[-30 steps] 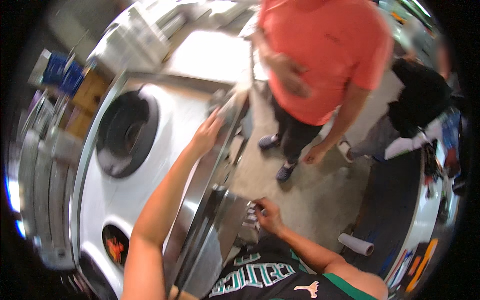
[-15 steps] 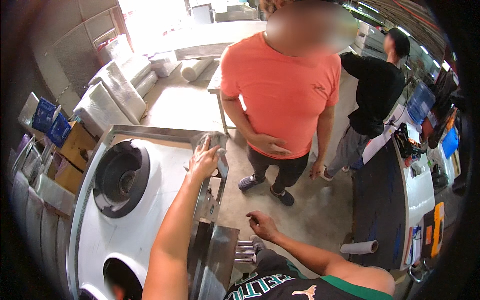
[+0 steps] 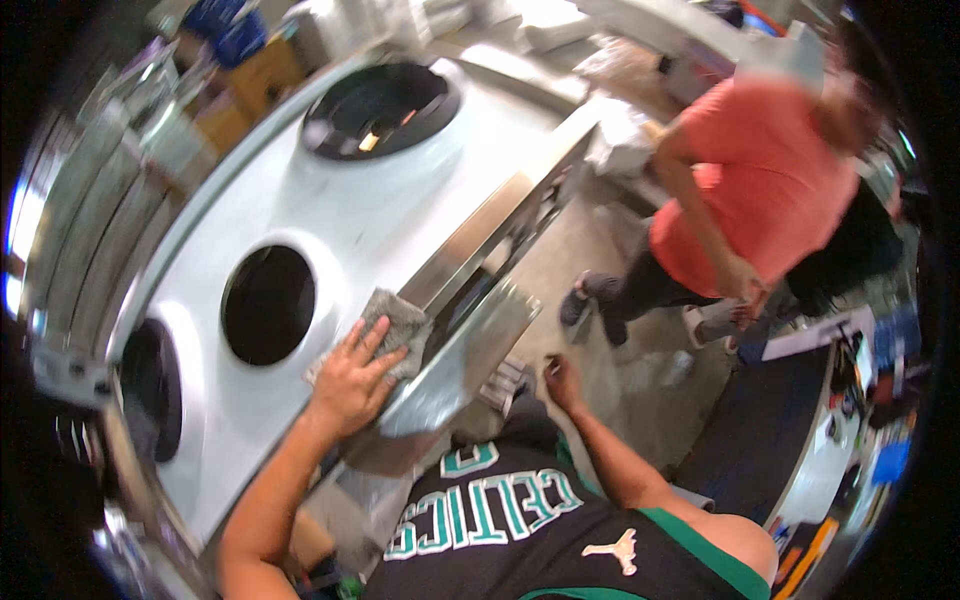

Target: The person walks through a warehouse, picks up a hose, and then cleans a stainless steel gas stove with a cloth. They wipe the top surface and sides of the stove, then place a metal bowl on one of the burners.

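My left hand (image 3: 352, 380) lies with its fingers spread over a grey cloth (image 3: 398, 332), pressing it on the near front edge of a large metal stove top (image 3: 400, 215). Close by, a round dark opening (image 3: 268, 305) is set in the white raised surface. Below the cloth, a shiny metal ledge (image 3: 455, 365) sticks out from the stove's front. To the right, my right hand (image 3: 563, 381) hangs in the air, apart from the stove. Its fingers are loosely bent with a gap between them, and I see nothing in them.
A person in an orange shirt (image 3: 755, 185) stands beyond the stove at the right. Two more round openings, a far one (image 3: 385, 110) and a left one (image 3: 150, 390), are in the stove. A dark-fronted counter (image 3: 745, 435) holding clutter runs along the right; a cardboard box (image 3: 265, 80) stands behind.
My left hand has brought the cloth from the stove's far corner to its near front edge. My view has swung toward the near end. The person in orange now has both hands together.
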Demonstrator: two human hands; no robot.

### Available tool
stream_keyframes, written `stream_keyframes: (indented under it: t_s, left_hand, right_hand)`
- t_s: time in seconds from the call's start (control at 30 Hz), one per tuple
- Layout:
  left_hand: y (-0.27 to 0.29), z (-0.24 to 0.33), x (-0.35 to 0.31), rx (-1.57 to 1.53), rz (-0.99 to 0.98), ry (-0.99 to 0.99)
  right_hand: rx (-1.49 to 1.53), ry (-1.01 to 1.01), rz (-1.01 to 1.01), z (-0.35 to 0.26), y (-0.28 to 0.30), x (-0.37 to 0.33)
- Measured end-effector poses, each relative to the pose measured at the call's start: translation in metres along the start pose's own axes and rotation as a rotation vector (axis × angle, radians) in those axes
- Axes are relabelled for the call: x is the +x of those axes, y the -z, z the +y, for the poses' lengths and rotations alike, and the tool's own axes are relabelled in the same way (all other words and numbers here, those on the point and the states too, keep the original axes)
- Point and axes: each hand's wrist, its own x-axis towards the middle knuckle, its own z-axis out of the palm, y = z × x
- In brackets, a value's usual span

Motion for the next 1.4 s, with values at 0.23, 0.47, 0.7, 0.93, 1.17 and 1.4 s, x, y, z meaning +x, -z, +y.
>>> stream_keyframes:
  t_s: [0.23, 0.47, 0.7, 0.93, 1.17, 1.4]
  left_hand:
    - [0.009, -0.034, -0.241, 0.147, 0.039, 0.306]
    - [0.023, -0.018, -0.423, 0.341, 0.181, 0.799]
    - [-0.004, 0.033, -0.350, 0.227, 0.599, 0.753]
    - [-0.125, 0.027, -0.268, -0.187, 0.336, 0.678]
    - [-0.237, -0.022, -0.217, -0.083, -0.095, 0.965]
    - [-0.246, 0.005, -0.164, -0.044, 0.130, 0.816]
  right_hand:
    - [-0.384, 0.046, -0.102, 0.158, -0.018, 0.002]
    - [-0.169, -1.029, -0.585, 0.230, 0.033, -0.082]
    - [0.648, -1.185, -0.807, 0.201, -0.001, -0.096]
    - [0.093, -0.933, -0.944, 0.148, 0.002, -0.079]
    - [0.092, -0.964, -0.788, 0.095, 0.014, -0.084]
    - [0.229, -0.858, -0.807, 0.058, 0.027, -0.109]
